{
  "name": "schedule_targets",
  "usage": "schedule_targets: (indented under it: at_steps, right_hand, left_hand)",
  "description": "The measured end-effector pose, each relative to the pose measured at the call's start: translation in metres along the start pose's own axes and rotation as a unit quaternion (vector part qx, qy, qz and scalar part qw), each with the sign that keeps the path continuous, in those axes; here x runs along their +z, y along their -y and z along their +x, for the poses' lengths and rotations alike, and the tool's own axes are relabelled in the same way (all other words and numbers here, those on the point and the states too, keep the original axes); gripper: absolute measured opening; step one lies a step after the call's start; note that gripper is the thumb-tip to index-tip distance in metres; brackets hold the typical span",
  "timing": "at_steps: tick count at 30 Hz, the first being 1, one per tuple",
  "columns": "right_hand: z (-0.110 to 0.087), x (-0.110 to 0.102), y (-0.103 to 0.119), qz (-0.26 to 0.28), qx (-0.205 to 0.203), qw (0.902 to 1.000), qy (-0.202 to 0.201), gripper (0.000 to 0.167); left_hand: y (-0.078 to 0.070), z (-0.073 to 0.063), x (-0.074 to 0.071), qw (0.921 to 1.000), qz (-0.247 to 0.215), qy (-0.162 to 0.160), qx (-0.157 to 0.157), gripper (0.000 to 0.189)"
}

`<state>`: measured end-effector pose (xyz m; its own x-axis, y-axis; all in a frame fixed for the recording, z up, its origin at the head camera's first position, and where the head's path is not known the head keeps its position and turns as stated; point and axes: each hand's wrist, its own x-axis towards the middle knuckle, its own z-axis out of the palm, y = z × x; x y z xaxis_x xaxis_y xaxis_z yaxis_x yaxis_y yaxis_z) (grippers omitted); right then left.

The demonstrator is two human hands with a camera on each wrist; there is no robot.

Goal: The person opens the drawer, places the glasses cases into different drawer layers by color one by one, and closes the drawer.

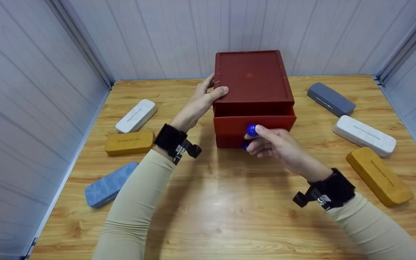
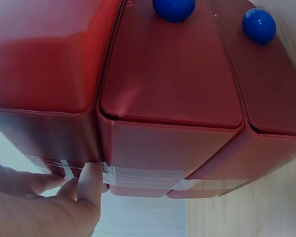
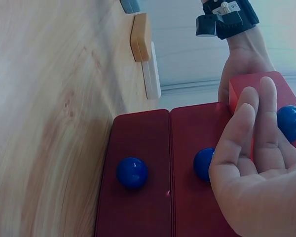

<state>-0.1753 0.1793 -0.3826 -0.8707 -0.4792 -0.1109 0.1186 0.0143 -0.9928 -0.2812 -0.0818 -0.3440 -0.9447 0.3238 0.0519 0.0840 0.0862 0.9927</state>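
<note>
A red drawer cabinet (image 1: pixel 251 77) stands at the back middle, with several drawers stacked in it. Its top drawer (image 1: pixel 231 125) is pulled partly out, leaving a dark gap under the lid. My right hand (image 1: pixel 282 146) pinches that drawer's blue round knob (image 1: pixel 251 130), thumb on it and fingers from the other side. Lower blue knobs (image 3: pixel 131 173) show in the right wrist view. My left hand (image 1: pixel 198 104) rests on the cabinet's left side, thumb over the top edge, fingers along the side wall. Clear tape (image 2: pixel 143 177) runs across that side in the left wrist view.
On the left lie a white case (image 1: pixel 136 116), a yellow case (image 1: pixel 129 143) and a blue case (image 1: pixel 108 186). On the right lie a grey case (image 1: pixel 331 99), a white case (image 1: pixel 365 135) and a yellow case (image 1: pixel 379 177). Pale walls (image 1: pixel 179 39) enclose the wooden table (image 1: pixel 222 216).
</note>
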Motion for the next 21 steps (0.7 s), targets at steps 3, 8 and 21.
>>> schedule_targets:
  at_steps: [3, 8, 21]
  right_hand:
    - [-0.002, 0.001, 0.0, -0.001, -0.002, 1.0, 0.0, 0.051]
    - [-0.006, 0.002, 0.0, -0.007, 0.003, 1.0, 0.0, 0.052]
    - [-0.016, 0.005, -0.002, -0.029, 0.007, 0.9995, 0.01, 0.049]
  left_hand:
    - [-0.001, 0.001, 0.0, 1.0, 0.002, -0.001, -0.004, 0.085]
    - [-0.002, 0.0, 0.0, 0.9998, 0.017, -0.009, -0.01, 0.088]
    - [-0.001, -0.001, 0.0, 0.9999, 0.013, -0.009, -0.003, 0.085]
